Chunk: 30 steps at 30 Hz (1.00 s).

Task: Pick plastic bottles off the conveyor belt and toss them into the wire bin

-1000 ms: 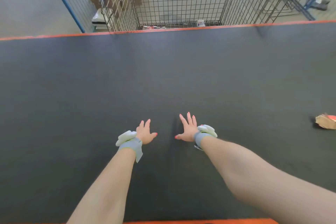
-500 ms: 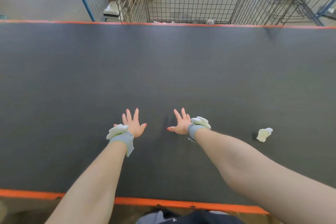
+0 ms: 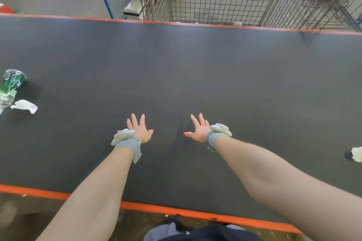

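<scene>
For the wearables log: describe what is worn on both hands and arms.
No sleeves; the forearms are bare. The left hand and right hand have pinkish-red painted nails. Each wrist wears a grey strap, edged yellow-green, topped by a lumpy white module.

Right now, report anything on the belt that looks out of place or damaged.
A clear green bottle lies on its side at the belt's left edge, seemingly crumpled. A white scrap lies beside it and another scrap at the right edge; neither is a bottle.
</scene>
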Tool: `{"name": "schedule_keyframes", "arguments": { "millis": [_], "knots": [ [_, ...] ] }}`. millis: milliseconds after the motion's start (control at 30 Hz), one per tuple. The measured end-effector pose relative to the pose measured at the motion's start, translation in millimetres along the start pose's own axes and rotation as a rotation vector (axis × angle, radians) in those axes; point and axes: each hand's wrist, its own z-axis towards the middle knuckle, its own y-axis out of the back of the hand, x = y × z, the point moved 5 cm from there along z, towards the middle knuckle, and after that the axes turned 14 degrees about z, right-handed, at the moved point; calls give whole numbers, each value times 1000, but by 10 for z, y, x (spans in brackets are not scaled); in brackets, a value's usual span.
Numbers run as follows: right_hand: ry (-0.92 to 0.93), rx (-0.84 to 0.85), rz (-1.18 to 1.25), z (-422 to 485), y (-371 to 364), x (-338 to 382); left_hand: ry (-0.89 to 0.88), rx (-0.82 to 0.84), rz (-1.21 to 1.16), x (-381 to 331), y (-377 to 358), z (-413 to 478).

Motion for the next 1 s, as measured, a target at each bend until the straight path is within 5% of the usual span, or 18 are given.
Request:
{"name": "schedule_keyframes", "arguments": {
  "millis": [1000],
  "knots": [
    [128, 49, -56, 296, -149, 922, 273, -166, -106, 808, 225, 40]
  ]
}}
